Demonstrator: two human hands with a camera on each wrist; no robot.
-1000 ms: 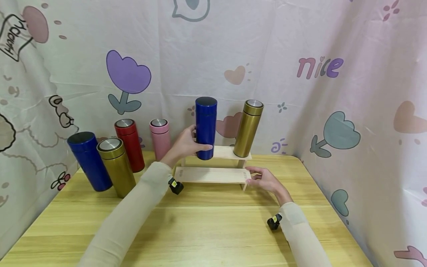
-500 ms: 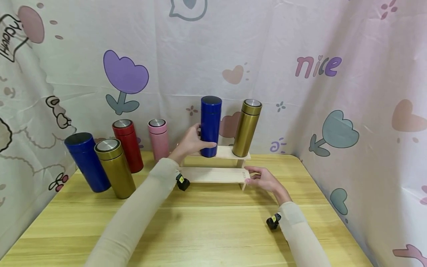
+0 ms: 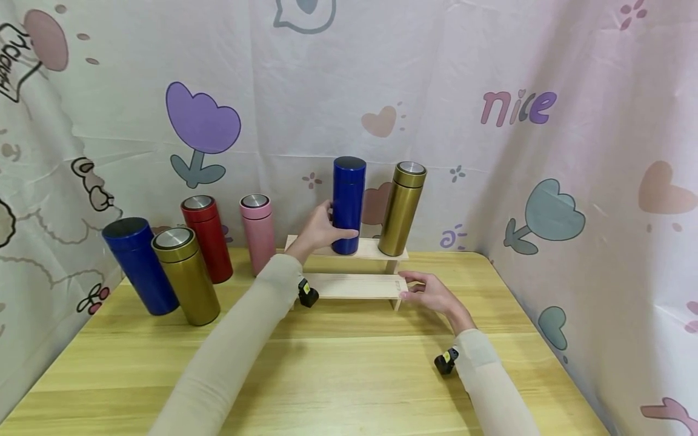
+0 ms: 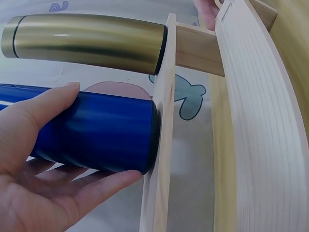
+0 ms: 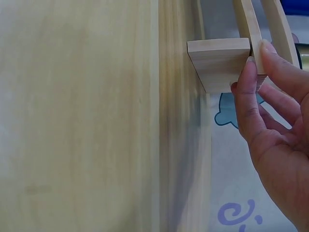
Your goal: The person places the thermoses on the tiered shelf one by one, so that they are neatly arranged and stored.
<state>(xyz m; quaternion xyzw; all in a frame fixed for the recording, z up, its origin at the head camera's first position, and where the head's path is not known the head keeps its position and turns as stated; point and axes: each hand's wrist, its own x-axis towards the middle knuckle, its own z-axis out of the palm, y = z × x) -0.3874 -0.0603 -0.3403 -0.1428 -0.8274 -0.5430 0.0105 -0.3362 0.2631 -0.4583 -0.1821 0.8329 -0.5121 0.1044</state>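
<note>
My left hand (image 3: 318, 228) grips a blue thermos bottle (image 3: 348, 194) low on its body, thumb in front. The bottle stands upright over the upper shelf of a two-tier wooden rack (image 3: 357, 286). In the left wrist view its dark base (image 4: 154, 137) meets the shelf board or sits very close to it. A gold thermos bottle (image 3: 402, 209) stands on the same shelf to the right, with a gap between them. My right hand (image 3: 434, 297) pinches the right end of the lower shelf between thumb and fingers, as the right wrist view shows.
On the table's left stand a second blue bottle (image 3: 140, 266), another gold bottle (image 3: 186, 275), a red bottle (image 3: 207, 239) and a pink bottle (image 3: 258, 233). The wooden table (image 3: 349, 375) ends at a patterned curtain (image 3: 305, 109) behind. My left forearm crosses in front of the rack's left side.
My left hand has carried the blue bottle rightward and slightly back, over the upper shelf and closer to the gold one. My right hand keeps its hold on the rack. The view has shifted slightly.
</note>
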